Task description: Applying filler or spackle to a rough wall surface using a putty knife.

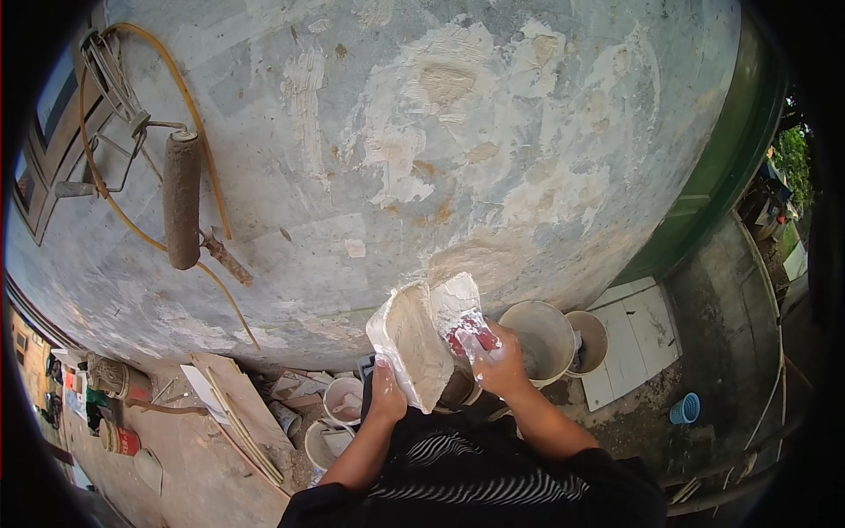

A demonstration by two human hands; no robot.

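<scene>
My left hand (387, 392) grips the side of a shallow trough (414, 343) coated with off-white putty, held tilted in front of my body. My right hand (503, 363) is closed round the red handle of a wide putty knife (455, 297). White putty covers its blade and smears the handle and my fingers. The blade stands at the trough's right edge; whether they touch I cannot tell. Just beyond both hands rises a grey-blue wall (352, 189) with patches of pale putty, some thick and rough.
A paint roller (182, 201) and an orange hose (173, 70) hang on the wall at left. Buckets (539, 339) stand below my right hand, with small pails (344, 400) at lower left. Boards (238, 414) lie left; a blue basket (685, 408) sits right, near a green door frame (695, 207).
</scene>
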